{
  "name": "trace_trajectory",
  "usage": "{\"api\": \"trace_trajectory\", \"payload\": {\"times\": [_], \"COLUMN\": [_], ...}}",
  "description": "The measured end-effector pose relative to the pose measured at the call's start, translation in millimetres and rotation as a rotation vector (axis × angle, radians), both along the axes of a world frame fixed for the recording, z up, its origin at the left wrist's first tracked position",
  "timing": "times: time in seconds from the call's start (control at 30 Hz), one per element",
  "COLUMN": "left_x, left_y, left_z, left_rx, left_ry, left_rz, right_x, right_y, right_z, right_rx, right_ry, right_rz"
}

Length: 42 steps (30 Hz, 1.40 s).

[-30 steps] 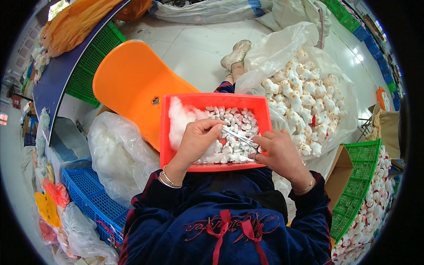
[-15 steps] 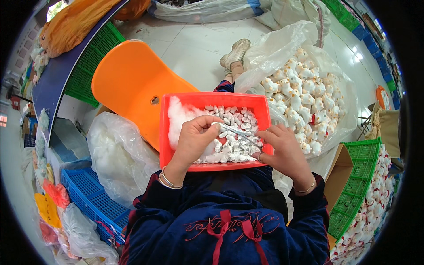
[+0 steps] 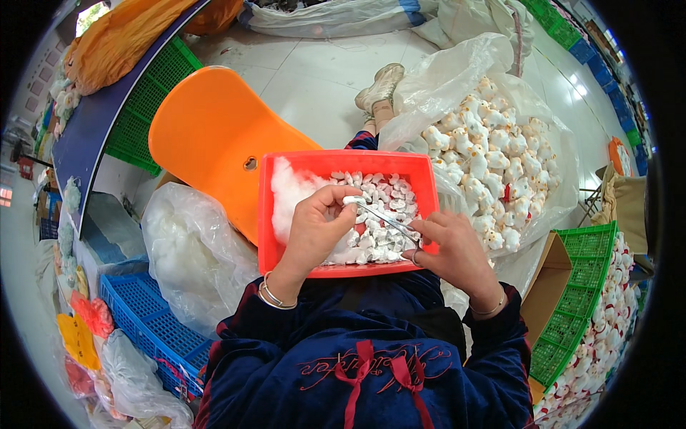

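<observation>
My left hand (image 3: 312, 230) pinches a small white fabric piece (image 3: 351, 201) between thumb and fingertips, above a red plastic tray (image 3: 266, 229) on my lap. In my right hand (image 3: 451, 247) are slim metal forceps (image 3: 389, 221) with ring handles, their tips reaching to the white piece. Whether the tips are inside the piece or only against it, I cannot tell. Many similar small white pieces (image 3: 386, 252) cover the tray's middle and right. Fluffy white stuffing (image 3: 287, 193) fills its left side.
An orange chair seat (image 3: 207, 136) stands beyond the tray. At left are a plastic bag of stuffing (image 3: 189, 243) and a blue crate (image 3: 153, 314). On the right lie a clear bag of small white plush toys (image 3: 486, 154), a cardboard box (image 3: 549, 279) and a green crate (image 3: 582, 286).
My right hand has turned slightly, and the forceps' shafts and a ring now show more plainly. My left hand stays nearly in place, still pinching the white piece.
</observation>
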<state>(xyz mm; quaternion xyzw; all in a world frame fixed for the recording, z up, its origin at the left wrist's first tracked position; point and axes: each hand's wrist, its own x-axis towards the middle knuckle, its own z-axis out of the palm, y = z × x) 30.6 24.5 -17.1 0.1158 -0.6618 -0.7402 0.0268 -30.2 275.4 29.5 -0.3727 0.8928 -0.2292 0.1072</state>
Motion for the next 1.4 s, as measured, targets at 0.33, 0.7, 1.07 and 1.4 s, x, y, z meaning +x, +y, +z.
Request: {"api": "trace_trajectory", "payload": {"times": [0.33,0.7,1.07,1.4], "left_x": [2,3,-4,1], "left_y": [11,8,12,-5], "left_z": [-6,-3,-13,-15], "left_rx": [0.161,0.021,0.258,0.204], "left_ry": [0.039,0.112,0.092,0.101], "left_rz": [0.05,0.1,0.146,0.075], "right_x": [10,6,20,20], "right_y": [-15,-14,-35,-30], "right_z": [-15,-5,-16,-13], "right_rx": [-0.237,-0.185,-0.256,-0.231], "right_ry": [-0.24,-0.483,-0.481,-0.458], "right_rz": [-0.026,-0.046,-0.097,-0.051]}}
